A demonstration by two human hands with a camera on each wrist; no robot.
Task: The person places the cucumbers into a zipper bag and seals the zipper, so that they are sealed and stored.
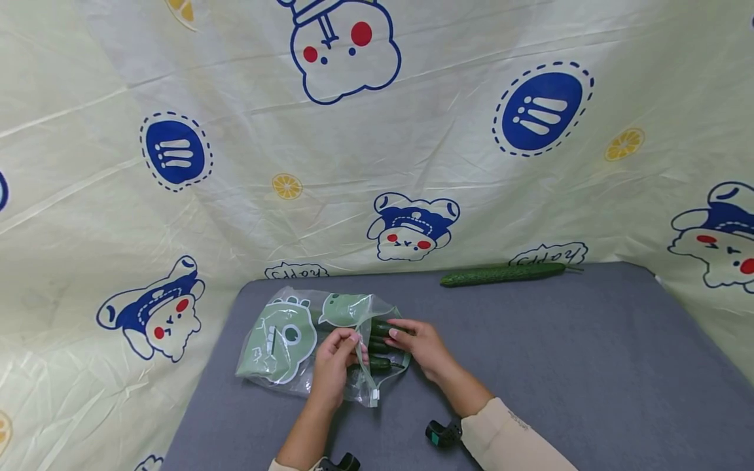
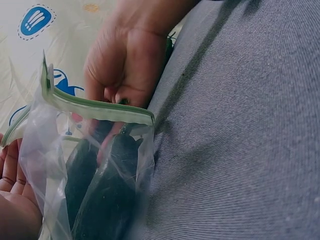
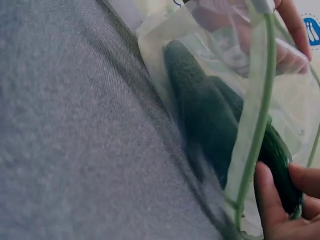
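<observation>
While the left hand (image 1: 334, 362) pinched the bag rim (image 3: 258, 120), we saw the right hand (image 1: 425, 351) grip a cucumber (image 3: 281, 172). If the rim slackened, we judged, it could snag.

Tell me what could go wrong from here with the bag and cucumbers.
The cucumber in the right hand could snag on the zip strip close beside it. If the left hand loses its hold, the bag may sag closed. The lone cucumber near the far edge of the table might roll if bumped.
</observation>
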